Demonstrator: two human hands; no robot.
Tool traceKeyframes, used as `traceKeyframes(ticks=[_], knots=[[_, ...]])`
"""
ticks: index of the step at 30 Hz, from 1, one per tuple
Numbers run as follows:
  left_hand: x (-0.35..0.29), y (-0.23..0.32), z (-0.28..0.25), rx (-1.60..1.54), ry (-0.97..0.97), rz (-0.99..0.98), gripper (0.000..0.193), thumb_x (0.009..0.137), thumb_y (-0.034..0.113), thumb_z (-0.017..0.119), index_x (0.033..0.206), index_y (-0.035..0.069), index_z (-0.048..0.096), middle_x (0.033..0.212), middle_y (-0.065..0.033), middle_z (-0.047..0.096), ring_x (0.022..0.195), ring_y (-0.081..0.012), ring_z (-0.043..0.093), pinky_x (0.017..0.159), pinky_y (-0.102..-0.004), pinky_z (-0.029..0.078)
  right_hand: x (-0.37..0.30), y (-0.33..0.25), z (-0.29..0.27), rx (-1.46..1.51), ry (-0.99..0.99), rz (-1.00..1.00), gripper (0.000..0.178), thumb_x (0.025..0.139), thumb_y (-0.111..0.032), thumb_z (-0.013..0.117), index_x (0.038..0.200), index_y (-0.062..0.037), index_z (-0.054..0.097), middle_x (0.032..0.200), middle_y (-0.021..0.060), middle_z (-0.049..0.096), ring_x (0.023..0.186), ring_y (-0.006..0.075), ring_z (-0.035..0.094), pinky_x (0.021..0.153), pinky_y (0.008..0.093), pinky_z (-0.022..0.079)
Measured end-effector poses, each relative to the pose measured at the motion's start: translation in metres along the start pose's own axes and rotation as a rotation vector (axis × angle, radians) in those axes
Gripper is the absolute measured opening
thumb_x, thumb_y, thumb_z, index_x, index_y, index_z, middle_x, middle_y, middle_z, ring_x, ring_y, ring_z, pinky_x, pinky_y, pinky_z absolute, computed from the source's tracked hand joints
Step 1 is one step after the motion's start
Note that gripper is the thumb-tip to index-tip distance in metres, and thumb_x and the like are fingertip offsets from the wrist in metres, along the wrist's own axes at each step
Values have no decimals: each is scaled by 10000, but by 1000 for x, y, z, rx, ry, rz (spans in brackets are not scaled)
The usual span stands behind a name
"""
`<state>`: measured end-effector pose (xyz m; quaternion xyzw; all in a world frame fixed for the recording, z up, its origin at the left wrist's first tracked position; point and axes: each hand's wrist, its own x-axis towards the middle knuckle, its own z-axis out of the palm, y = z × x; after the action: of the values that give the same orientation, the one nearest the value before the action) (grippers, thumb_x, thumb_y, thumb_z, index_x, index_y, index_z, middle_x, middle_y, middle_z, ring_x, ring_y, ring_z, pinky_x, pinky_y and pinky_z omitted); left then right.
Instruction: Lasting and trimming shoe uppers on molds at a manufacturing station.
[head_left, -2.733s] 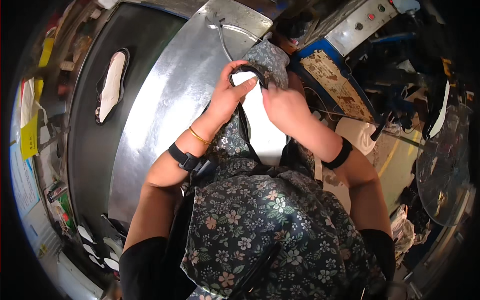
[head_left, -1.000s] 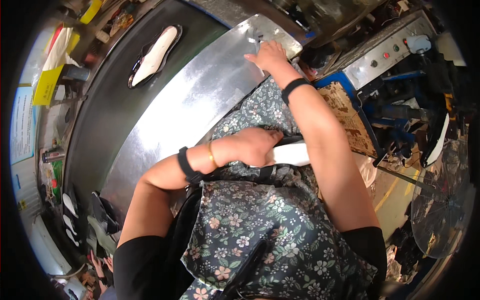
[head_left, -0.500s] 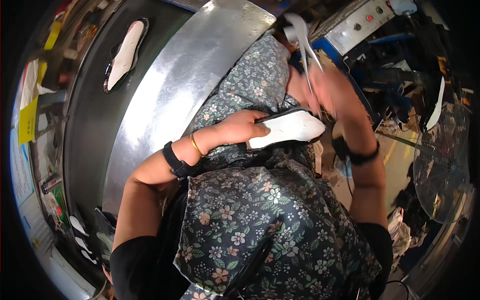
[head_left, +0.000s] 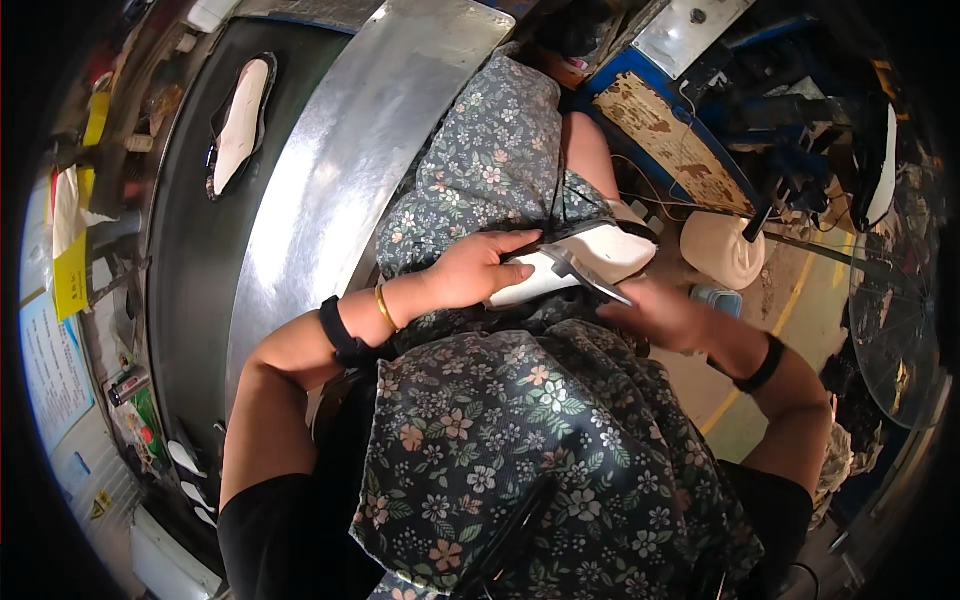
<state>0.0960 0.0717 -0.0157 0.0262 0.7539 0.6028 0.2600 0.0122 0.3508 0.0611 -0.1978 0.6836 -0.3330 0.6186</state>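
A dark shoe upper with a white insole facing up [head_left: 612,250] lies across my lap. My left hand [head_left: 472,268] is closed round its left end, the thumb pressing on the white face. In my closed right hand [head_left: 662,314] is a pair of metal lasting pincers [head_left: 590,280], gripped by the handles at the near right of the shoe. The head of the pincers lies over the middle of the insole. Whether its jaws bite on anything cannot be made out.
A curved metal sheet [head_left: 330,190] borders a dark belt [head_left: 190,300] on my left. Another white-soled shoe [head_left: 240,130] rests on that belt. To the right stand a cream plastic jug [head_left: 718,248], a blue-framed machine [head_left: 690,140] and a round wire fan guard [head_left: 898,330].
My right hand has come down and nearer with the pincers, from above the shoe's far right end to its near side. The left hand keeps its hold. My view has shifted slightly.
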Motion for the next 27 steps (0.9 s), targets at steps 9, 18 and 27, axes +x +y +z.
traceKeyframes(ticks=[9, 18, 27], knots=[[30, 3, -36, -504, -445, -213, 941, 883, 363, 679, 1513, -48, 114, 1581, -220, 173, 1474, -266, 132, 1177, -359, 153, 47, 76, 59, -537, 570, -487, 255, 896, -189, 669, 847, 4, 511, 850, 169, 521, 758, 376, 573, 645, 443, 468], [81, 8, -24, -245, -404, -430, 540, 781, 253, 794, 1228, 7, 616, 1154, -99, 640, 1114, -203, 510, 961, -343, 370, 7, 42, 56, -288, 414, -169, 208, 924, -196, 614, 920, 6, 562, 971, 156, 555, 809, 351, 597, 688, 425, 501], [42, -2, -11, -69, -173, -138, 502, 850, 367, 753, 1184, 14, 626, 983, -59, 688, 872, -99, 593, 794, -276, 497, 10, -41, 40, -345, 544, -165, 325, 955, -303, 562, 992, 17, 601, 845, 225, 636, 810, 390, 627, 732, 437, 493]])
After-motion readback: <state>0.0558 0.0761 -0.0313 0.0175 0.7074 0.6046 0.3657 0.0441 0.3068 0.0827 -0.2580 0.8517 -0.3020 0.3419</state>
